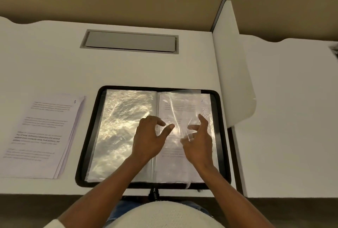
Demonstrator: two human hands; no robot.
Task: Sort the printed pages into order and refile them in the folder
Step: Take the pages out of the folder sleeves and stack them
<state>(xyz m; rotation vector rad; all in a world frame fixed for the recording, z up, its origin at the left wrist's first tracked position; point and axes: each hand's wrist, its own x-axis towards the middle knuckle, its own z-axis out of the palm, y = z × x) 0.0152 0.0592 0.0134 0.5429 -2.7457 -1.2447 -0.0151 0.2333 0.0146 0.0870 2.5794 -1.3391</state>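
Note:
A black zip folder point(87, 147) lies open on the desk in front of me, filled with clear plastic sleeves. Its left sleeve point(118, 127) is glossy and shows no page. On the right side lies a printed page point(204, 105) marked 2 at its top corner. My right hand point(198, 143) pinches a loose clear sleeve point(180, 110) that stands partly lifted above that page. Over the folder's spine hovers my left hand point(149, 140), fingers loosely curled and holding nothing. A stack of printed pages point(42, 132) with an 8 on top lies left of the folder.
A grey cable hatch point(129, 41) is set into the white desk behind the folder. A white divider panel point(232, 66) rises just right of the folder. The desk's front edge runs under the folder's zip pull point(154, 192).

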